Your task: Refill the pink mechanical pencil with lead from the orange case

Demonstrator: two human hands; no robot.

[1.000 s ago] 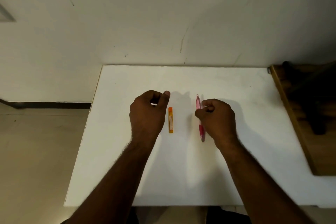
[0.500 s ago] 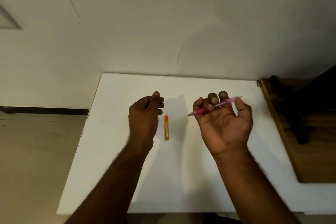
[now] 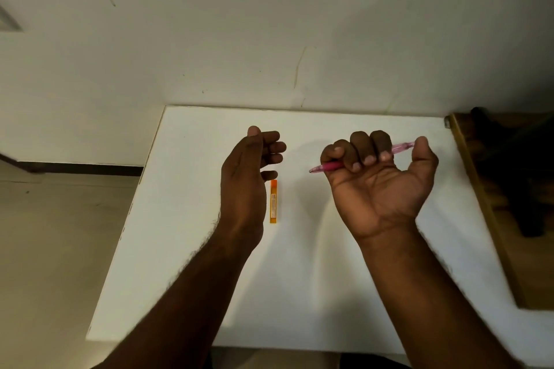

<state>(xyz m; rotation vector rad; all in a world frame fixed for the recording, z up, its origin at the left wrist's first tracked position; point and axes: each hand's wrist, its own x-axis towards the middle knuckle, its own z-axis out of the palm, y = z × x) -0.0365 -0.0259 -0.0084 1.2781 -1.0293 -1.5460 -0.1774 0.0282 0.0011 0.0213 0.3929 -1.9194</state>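
Step in hand: judged from the layout, the pencil is up and the lead case is not; the next job is to open the pencil's back end and fetch the case.

Pencil: the slim pink translucent plastic mechanical pencil (image 3: 364, 158) lies across the right hand (image 3: 379, 186), palm turned up, lifted off the white flat-topped counter (image 3: 299, 278) above its far right part. The tip points left; the clear pink cap end sticks out to the right beside the thumb.

Right fingers: curled over the barrel (image 3: 356, 156) and gripping it around its middle and the darker pink grip section.

Case: the small flat orange plastic lead case (image 3: 273, 201) lies on the counter near its middle, long side running toward the far edge, untouched.

Left hand: the left hand (image 3: 247, 177) hovers just left of the case, its fingers (image 3: 274, 148) loosely curled and holding nothing; the little finger sits above the case's far end, and whether it touches is unclear.

How to do it well: the whole-fist grip covers most of the barrel, so sliding the grip toward the tip would likely leave the cap end free for the left hand to pull off. Keep the open end tilted up so nothing drops out.

Handling the lead: thin leads snap easily; tipping the case gently and feeding one stick straight down the tube should serve better than pinching hard.

Risk: the cap is small and could roll toward the counter's right edge, where a brown wooden surface (image 3: 491, 219) adjoins.
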